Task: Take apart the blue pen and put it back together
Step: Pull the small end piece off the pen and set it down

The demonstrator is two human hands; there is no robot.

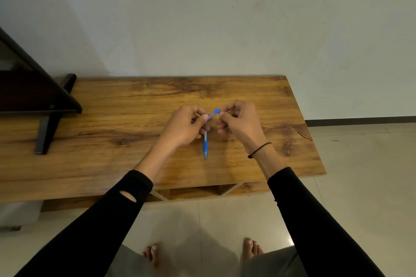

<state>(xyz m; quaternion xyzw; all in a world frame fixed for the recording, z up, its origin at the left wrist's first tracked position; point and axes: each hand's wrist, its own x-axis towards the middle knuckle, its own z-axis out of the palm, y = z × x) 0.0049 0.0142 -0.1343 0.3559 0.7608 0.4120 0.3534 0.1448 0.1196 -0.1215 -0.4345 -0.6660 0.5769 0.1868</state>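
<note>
Above the wooden table (112, 119), my left hand (186, 126) grips the clear upper barrel of the blue pen (213, 113), whose blue cap end points up and right. My right hand (240, 119) pinches at that blue end with thumb and forefinger; what its fingertips hold is too small to tell. A second pen part (205, 145), with a blue grip and a clear tip, points toward me just below my left hand. Whether it lies on the table or hangs from my fingers I cannot tell.
A dark stand (45, 105) with a black leg occupies the table's left end. The wall runs right behind the table. The table's right edge (315, 141) drops to a tiled floor. My bare feet (153, 254) stand in front of the table.
</note>
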